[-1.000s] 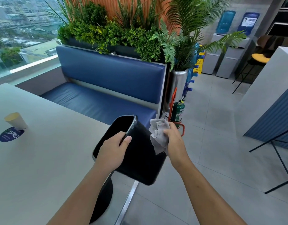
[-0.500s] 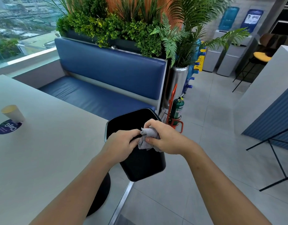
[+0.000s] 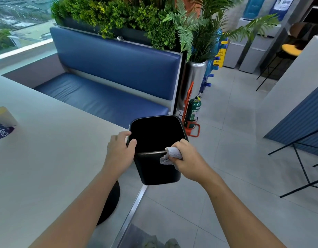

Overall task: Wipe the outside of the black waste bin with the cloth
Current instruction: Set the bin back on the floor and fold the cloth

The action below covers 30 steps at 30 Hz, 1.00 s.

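Here's the black waste bin (image 3: 154, 171), right in the middle of the view, held up just off the corner of the desk (image 3: 47, 167), with its open mouth tipped towards the camera and the tiled floor (image 3: 226, 158) below it.

The left hand (image 3: 119, 151) is at the bin's 9 o'clock. It grips the rim, thumb hooked over the inside edge and fingers curled round the outer wall. The right hand (image 3: 187, 159) is in at about 4 o'clock on the rim, fist closed around a bunched grey cloth (image 3: 172, 155). The cloth is pressed onto the near rim and spills a little down the outer face.

At 9 o'clock from the bin, well apart from it, a paper cup (image 3: 4, 116) stands on the desk and touches a round blue sticker (image 3: 2, 132). At 12 o'clock sits a blue padded booth seat (image 3: 108, 68), topped by a planter of green foliage (image 3: 127, 17). At 1 o'clock, near the bin's far corner, a green fire extinguisher (image 3: 195, 111) stands in an orange stand on the floor.
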Tool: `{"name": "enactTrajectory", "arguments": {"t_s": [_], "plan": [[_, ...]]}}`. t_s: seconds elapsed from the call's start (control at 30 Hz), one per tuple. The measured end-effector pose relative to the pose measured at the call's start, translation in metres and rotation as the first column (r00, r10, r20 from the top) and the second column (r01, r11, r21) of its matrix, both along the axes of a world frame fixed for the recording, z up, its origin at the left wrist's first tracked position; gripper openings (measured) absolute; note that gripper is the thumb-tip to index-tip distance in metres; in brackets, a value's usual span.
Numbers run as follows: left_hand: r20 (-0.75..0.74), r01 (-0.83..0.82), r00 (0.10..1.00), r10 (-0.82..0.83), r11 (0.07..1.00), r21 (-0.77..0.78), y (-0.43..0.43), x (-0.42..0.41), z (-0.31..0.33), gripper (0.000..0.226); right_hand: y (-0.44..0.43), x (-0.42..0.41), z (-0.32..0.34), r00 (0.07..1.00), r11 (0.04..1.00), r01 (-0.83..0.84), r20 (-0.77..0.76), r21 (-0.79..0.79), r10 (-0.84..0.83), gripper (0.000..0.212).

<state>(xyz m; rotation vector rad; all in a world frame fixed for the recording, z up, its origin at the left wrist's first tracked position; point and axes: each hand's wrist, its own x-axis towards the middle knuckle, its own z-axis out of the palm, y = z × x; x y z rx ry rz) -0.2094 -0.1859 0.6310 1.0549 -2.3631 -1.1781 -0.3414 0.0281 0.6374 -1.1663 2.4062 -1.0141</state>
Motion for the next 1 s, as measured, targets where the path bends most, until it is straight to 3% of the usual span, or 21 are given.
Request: {"name": "enactTrajectory", "arguments": {"t_s": [0.1,0.13,0.2,0.3,0.37,0.43,0.53,0.6,0.73,0.83,0.9,1.0], "plan": [[0.067,-0.073,0.997,0.050,0.905,0.419,0.012,-0.012,-0.019,0.051,0.006,-0.002,-0.028,0.999,0.999,0.039,-0.005,-0.004,-0.039,0.014],[0.068,-0.082,0.996,0.057,0.878,0.472,0.015,-0.020,-0.029,0.056,0.008,-0.005,-0.038,0.999,0.999,0.044,0.003,0.001,-0.044,0.016],[0.103,-0.133,0.990,0.097,0.881,0.453,0.017,-0.032,-0.052,0.065,0.011,-0.013,-0.056,0.999,0.999,0.035,0.030,0.006,-0.035,0.019],[0.143,-0.239,0.970,0.196,0.866,0.438,0.019,-0.048,-0.085,0.033,0.019,-0.029,-0.077,0.993,1.000,-0.015,0.114,0.001,0.014,0.025],[0.194,-0.289,0.954,0.228,0.870,0.400,0.026,-0.061,-0.106,0.026,0.027,-0.044,-0.096,0.987,0.999,0.025,0.159,-0.040,-0.019,0.026],[0.223,-0.316,0.944,0.243,0.864,0.392,0.035,-0.074,-0.126,0.025,0.038,-0.055,-0.114,0.954,0.957,0.254,0.202,-0.142,-0.223,0.020],[0.247,-0.361,0.926,0.287,0.865,0.349,0.048,-0.089,-0.159,0.028,0.054,-0.072,-0.138,0.752,0.725,0.653,0.304,-0.219,-0.585,0.022],[0.260,-0.357,0.923,0.285,0.887,0.294,0.056,-0.099,-0.183,0.034,0.059,-0.090,-0.167,0.647,0.678,0.732,0.389,-0.073,-0.656,0.016],[0.317,-0.312,0.919,0.235,0.925,0.219,0.059,-0.123,-0.249,0.041,0.052,-0.117,-0.249,0.502,0.765,0.564,0.607,0.311,-0.616,0.036],[0.349,-0.265,0.918,0.186,0.945,0.194,0.056,-0.137,-0.311,0.049,0.045,-0.125,-0.329,0.408,0.790,0.503,0.710,0.349,-0.574,0.043],[0.383,-0.248,0.910,0.160,0.950,0.192,0.053,-0.143,-0.347,0.048,0.040,-0.126,-0.365,0.396,0.764,0.534,0.692,0.361,-0.604,0.041],[0.410,-0.245,0.902,0.134,0.942,0.231,0.050,-0.149,-0.402,0.047,0.037,-0.124,-0.403,0.428,0.727,0.554,0.610,0.406,-0.667,0.008]]}}
